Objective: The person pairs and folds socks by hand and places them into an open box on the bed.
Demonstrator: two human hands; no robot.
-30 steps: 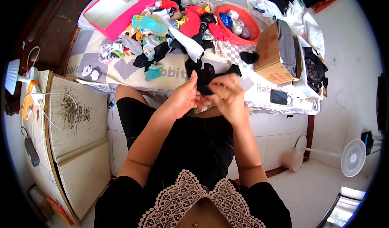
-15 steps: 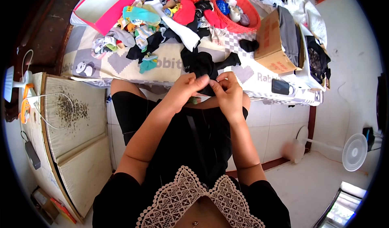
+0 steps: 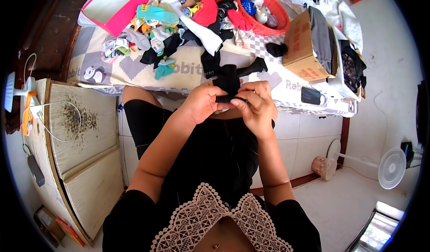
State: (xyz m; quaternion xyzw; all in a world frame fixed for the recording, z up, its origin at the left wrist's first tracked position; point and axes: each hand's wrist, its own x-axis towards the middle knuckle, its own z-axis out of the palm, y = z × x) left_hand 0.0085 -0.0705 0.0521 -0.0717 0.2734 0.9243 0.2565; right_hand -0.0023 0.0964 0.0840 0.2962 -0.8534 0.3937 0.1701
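Softly bunched black cloth (image 3: 227,78), both hands (image 3: 204,102) (image 3: 258,104) holding

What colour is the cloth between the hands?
The cloth is black, as the head view shows.

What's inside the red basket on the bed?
Inside the red basket, a blue item, whitish bundles and a greyish-pink bundle show. Anything beneath them is covered.

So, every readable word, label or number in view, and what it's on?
"bbit": bedsheet, right of the teal sock
"bbit": bedsheet, left of the printed panda
"Rab": bedsheet, left of the phone; remainder unclear
Cardboard box: red print, too blurred to read
Black cloth near left hand: white lettering, too small to read
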